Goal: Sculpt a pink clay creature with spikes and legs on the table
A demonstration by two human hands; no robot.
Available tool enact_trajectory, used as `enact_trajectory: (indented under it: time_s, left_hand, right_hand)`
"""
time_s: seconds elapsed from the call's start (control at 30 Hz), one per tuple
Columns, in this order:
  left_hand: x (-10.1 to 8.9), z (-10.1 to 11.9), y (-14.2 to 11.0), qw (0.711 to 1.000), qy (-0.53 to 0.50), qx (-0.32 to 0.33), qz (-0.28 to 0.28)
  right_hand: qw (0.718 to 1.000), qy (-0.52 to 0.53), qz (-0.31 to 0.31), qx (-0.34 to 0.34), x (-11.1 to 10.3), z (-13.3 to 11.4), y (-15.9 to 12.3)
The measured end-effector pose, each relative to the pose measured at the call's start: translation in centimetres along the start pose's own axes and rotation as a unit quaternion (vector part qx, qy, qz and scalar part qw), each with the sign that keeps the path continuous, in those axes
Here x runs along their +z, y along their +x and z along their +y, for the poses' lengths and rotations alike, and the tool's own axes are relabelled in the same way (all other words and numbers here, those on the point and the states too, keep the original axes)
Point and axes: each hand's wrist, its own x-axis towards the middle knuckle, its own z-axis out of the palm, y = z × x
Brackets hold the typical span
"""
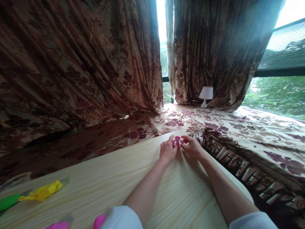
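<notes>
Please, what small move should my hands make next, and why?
Perhaps draw the pink piece slightly toward you: the left hand and right hand are on either side, and it is close to the far edge of the table.

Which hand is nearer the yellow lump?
Left. The left hand, at the pink piece's left side, is ahead and right of the lump; the right hand, at the piece's right side, is farther right.

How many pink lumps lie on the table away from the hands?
2. One pink lump is at the bottom edge, toward the left; a second pink lump is right of it, beside the left sleeve. Both show only partly; more may be hidden.
</notes>
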Motion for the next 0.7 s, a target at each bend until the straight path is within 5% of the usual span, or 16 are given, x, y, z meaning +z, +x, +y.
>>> enact_trajectory:
  time_s: [0.23,0.33,0.43,0.53,0.63,0.7]
  left_hand:
    - [-0.1,0.2,-0.2,0.999,-0.035,0.005,-0.001]
    - [-1.9,0.6,0.3,0.999,-0.053,0.007,-0.012]
    - [-6.8,0.9,0.6,0.998,-0.062,0.011,-0.024]
    - [-14.2,1.1,-1.8,0.997,-0.06,0.018,-0.05]
    - [-20.5,0.5,-8.4,0.997,-0.04,0.024,-0.067]
    - [-22.4,-0.6,-14.2,0.998,0.002,0.013,-0.06]
  right_hand:
    - [0.999,0.02,-0.02,0.029,-1.8,0.8,-0.4]
    - [0.999,0.015,0.002,0.033,-4.2,-0.1,-1.7]
    - [0.999,0.022,0.036,0.016,-6.5,-2.0,-5.0]
    - [0.997,0.054,0.06,-0.007,-6.8,-5.0,-10.6]
    - [0.989,0.133,0.056,-0.044,-4.4,-9.1,-16.8]
    - [0.974,0.202,0.014,-0.097,-2.0,-12.5,-20.2]
